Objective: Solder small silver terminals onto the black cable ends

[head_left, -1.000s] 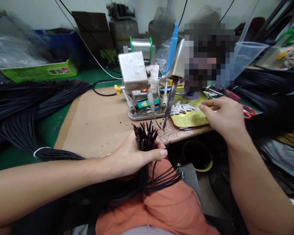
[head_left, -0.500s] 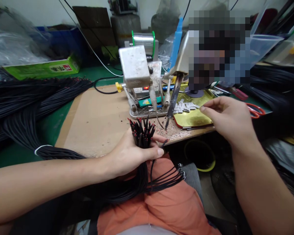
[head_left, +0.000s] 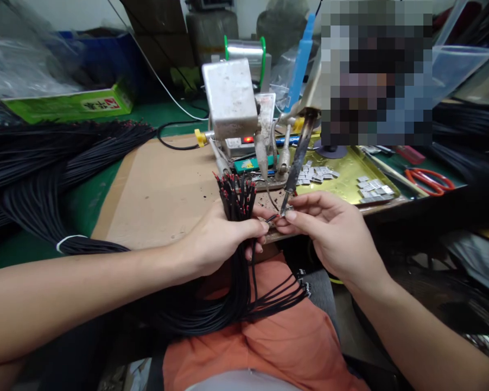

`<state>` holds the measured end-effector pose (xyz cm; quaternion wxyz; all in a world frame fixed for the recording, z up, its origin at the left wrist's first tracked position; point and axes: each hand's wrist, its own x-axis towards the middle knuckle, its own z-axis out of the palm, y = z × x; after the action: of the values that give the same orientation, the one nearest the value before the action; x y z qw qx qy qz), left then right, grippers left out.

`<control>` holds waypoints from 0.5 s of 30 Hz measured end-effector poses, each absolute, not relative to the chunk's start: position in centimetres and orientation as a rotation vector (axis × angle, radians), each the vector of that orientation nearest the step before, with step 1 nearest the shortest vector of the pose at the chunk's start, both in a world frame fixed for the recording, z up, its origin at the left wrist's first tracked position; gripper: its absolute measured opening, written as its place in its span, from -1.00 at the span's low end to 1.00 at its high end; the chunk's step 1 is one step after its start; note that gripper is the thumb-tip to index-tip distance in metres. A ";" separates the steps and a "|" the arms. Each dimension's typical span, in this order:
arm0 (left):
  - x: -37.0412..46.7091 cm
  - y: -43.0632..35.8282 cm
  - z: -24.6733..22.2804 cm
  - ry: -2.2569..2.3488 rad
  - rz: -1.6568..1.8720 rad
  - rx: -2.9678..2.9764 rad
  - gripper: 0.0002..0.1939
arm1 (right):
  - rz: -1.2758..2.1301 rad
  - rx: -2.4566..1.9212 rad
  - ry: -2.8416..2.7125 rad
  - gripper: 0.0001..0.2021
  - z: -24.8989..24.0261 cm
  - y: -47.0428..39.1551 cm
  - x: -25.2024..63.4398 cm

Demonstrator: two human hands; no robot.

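Note:
My left hand (head_left: 232, 233) is closed round a bundle of black cables (head_left: 238, 203) whose red-tipped wire ends point up. Thumb and finger of that hand pinch one cable apart from the rest, its end turned right. My right hand (head_left: 329, 228) pinches a small metal connector (head_left: 287, 212) against that cable's end, right under the tip of the soldering iron (head_left: 299, 155). A thin strand of solder (head_left: 272, 196) comes down from the feeder nozzle to the same spot. The cables hang over my lap, and several have metal connectors (head_left: 303, 282) on their far ends.
A golden tray (head_left: 350, 163) holds loose metal connectors. Behind the metal soldering stand (head_left: 230, 98) is a solder spool (head_left: 245, 54). Red-handled scissors (head_left: 429, 182) lie at right, more black cables (head_left: 61, 179) at left. A blurred-out patch covers the upper right.
My right hand has moved left from over the tray to the iron's tip, bringing a connector to the cable end. My left hand keeps the bundle nearly in place. The view has shifted slightly.

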<state>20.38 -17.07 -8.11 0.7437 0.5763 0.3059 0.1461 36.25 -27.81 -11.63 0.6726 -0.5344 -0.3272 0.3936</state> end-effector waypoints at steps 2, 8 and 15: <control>20.5 -17.0 -8.2 0.673 0.315 1.252 -0.79 | 0.878 -1.191 -0.733 -0.76 -11.8 -27.8 36.1; 20.4 -17.0 -8.0 0.692 0.318 1.219 -0.78 | 0.876 -1.188 -0.728 -0.77 -11.8 -27.8 35.7; 20.3 -17.0 -8.1 0.707 0.341 1.196 -0.80 | 0.823 -1.208 -0.735 -0.77 -12.0 -27.9 35.5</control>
<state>20.34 -17.01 -8.12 0.7550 0.5483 0.3240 0.1561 35.53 -27.88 -11.96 0.6837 -0.5389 -0.3277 0.3670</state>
